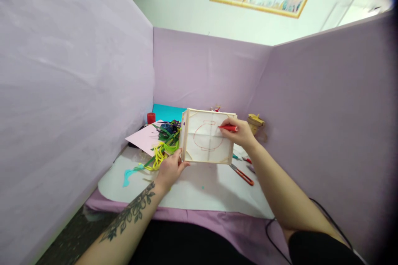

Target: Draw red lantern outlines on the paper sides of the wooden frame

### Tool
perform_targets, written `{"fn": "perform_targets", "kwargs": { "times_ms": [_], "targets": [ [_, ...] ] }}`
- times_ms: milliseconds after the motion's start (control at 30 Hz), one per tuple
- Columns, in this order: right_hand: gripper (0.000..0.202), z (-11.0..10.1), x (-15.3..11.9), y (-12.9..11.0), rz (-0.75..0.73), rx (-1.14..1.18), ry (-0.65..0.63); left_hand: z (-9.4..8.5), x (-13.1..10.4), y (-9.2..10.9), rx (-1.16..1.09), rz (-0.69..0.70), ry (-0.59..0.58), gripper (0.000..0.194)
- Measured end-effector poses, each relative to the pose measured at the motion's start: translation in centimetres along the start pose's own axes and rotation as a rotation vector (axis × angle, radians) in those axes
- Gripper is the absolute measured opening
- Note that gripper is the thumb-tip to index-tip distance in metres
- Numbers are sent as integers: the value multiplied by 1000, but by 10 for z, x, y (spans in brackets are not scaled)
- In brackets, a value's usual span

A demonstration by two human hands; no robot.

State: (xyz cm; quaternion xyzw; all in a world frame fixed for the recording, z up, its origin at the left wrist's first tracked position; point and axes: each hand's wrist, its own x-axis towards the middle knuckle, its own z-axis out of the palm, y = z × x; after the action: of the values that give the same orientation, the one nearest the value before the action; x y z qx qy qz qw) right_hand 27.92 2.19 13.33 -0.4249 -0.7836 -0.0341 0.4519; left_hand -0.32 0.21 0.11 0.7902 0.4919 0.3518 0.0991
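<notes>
A box-like wooden frame [199,155] covered in white paper stands tilted up at the middle of the table. A red lantern-like outline, rounded with small bars at top and bottom, shows on its front face. My left hand [170,170] grips the frame's lower left corner, thumb along the bottom edge. In my right hand [241,132] is a red marker [229,128], pinched between the fingers, its tip at the upper right of the outline. The back of the frame is hidden.
Coloured paper strips [161,151] and a pink sheet [143,136] lie left of the frame. A red cylinder [151,118] stands behind them. An orange-handled cutter [242,174] lies right, near a yellowish basket-like object [255,124]. Purple panels [211,70] enclose the table [192,198].
</notes>
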Motion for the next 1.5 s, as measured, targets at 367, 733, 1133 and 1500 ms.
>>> {"fn": "perform_targets", "kwargs": {
  "times_ms": [367, 733, 1133, 1500],
  "targets": [
    [2, 1, 0, 1, 2, -49, -15, -1, 0, 1, 6, 1, -6, 50],
    [2, 0, -1, 2, 19, -58, -24, 0, 0, 0, 5, 10, -1, 50],
    [4, -1, 2, -7, 12, 35, 4, 1, 0, -1, -7, 18, 19, 49],
    [3, 3, 3, -2, -18, -16, -7, -1, 0, 1, 4, 7, 8, 50]
  ]
}}
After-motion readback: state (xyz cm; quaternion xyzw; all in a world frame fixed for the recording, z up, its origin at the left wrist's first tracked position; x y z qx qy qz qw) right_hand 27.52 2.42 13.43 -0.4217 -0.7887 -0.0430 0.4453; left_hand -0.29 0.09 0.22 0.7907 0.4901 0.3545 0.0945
